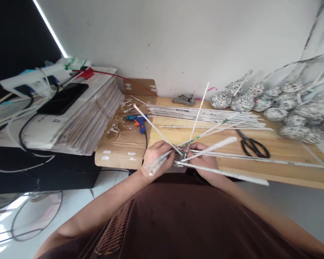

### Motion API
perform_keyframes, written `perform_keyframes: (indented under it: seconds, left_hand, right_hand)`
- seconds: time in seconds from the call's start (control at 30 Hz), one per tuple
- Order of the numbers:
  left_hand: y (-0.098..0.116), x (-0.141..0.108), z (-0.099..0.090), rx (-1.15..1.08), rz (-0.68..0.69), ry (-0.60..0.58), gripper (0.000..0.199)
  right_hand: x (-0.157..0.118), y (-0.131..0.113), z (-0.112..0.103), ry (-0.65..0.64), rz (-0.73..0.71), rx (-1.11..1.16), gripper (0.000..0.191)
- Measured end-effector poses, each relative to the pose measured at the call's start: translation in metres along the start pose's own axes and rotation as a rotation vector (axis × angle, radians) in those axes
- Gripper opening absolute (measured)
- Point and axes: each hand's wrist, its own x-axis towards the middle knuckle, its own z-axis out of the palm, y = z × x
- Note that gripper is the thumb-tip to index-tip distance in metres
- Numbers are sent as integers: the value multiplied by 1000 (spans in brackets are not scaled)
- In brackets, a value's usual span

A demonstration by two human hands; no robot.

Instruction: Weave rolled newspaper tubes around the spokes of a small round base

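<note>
Between my two hands, close to my body at the table's front edge, is a small woven piece of rolled paper (179, 158). Several paper sticks fan out from it, one rising toward the wall and others pointing right and back left. My left hand (159, 158) is closed around its left side, with a paper stick lying across the fingers. My right hand (202, 160) grips the right side, fingers bent and partly hidden behind the sticks. A long paper stick (259, 159) runs from there to the right edge of the view.
Behind my hands lies a row of paper sticks (205, 117). Black-handled scissors (255, 148) rest at right, woven paper gourds (283, 104) at far right. A blue glue gun (139, 121) sits on cardboard (110, 147). Left are a paper stack (94, 111), a phone (63, 98) and a power strip (35, 79).
</note>
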Motion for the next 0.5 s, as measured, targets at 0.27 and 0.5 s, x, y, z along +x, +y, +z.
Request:
perform_keyframes:
  seconds: [0.27,0.5]
  left_hand:
    - [-1,0,1,-115,-69,-57,22]
    - [1,3,3,-133,-35,-25,16]
  right_hand:
    - [2,12,4,-1,-52,63,17]
    - [3,11,5,-1,-98,54,15]
